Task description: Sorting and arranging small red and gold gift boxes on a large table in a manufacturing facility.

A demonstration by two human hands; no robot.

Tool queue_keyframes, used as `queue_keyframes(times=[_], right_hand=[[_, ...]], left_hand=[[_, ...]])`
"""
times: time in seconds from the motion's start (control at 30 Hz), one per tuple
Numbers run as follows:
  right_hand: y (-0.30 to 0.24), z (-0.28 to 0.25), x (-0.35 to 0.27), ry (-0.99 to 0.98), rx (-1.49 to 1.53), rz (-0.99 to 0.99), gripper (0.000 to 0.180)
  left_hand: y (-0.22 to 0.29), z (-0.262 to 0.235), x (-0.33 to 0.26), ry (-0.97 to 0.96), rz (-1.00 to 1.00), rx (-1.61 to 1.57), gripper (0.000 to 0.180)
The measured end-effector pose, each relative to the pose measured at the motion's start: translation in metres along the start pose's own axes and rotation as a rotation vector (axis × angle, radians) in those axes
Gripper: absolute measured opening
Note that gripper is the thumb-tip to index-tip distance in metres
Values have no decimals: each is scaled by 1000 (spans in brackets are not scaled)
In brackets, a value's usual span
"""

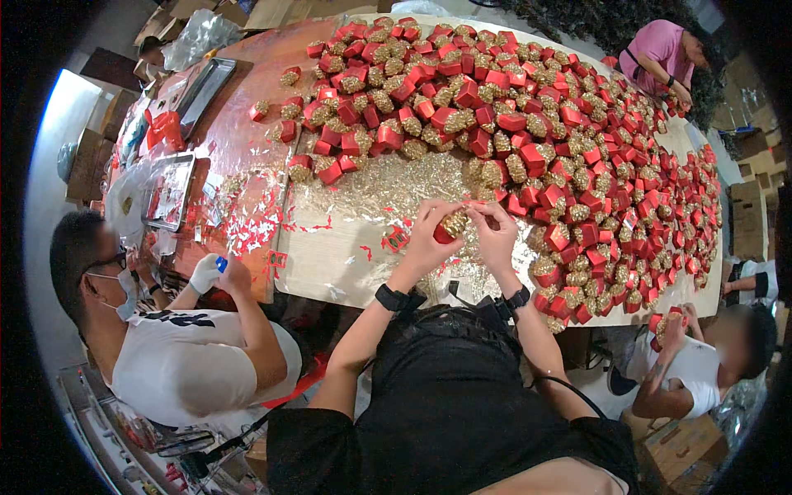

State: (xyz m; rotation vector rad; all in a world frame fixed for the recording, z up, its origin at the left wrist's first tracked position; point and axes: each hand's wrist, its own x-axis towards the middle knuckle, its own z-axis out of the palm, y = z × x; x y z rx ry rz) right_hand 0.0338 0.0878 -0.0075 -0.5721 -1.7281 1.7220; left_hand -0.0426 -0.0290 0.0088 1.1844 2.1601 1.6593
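Observation:
Over the near edge of the table, my left hand (427, 238) is closed round a small ornament (453, 223) with a red faceted base and a gold, bumpy top. Close beside it, my right hand (497, 234) has thumb and forefinger pinched together at the ornament's upper side. A thin bit of red shows by those fingertips, too small to name. Beyond my hands lies a large heap of similar red and gold ornaments (470, 95). Gold glitter (388, 186) covers the board under and past my hands.
Red and white paper scraps (252, 223) litter the table on the left, near a metal tray (169, 191) and a red plastic bag (165, 130). One person (190, 355) sits at left, another (685, 363) at right holding an ornament, and one in pink (660, 58) stands far right.

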Motion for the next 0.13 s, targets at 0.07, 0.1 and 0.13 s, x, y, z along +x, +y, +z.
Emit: queue_keyframes(times=[0.07,0.1,0.13], right_hand=[[-2,3,3,35,64,-1,9],[1,0,5,-12,33,17,10],[5,-4,7,-57,3,34,10]], left_hand=[[-1,1,-1,14,22,-7,51],[-3,3,-2,14,-37,-79,57],[-5,4,-4,13,-95,-151,64]])
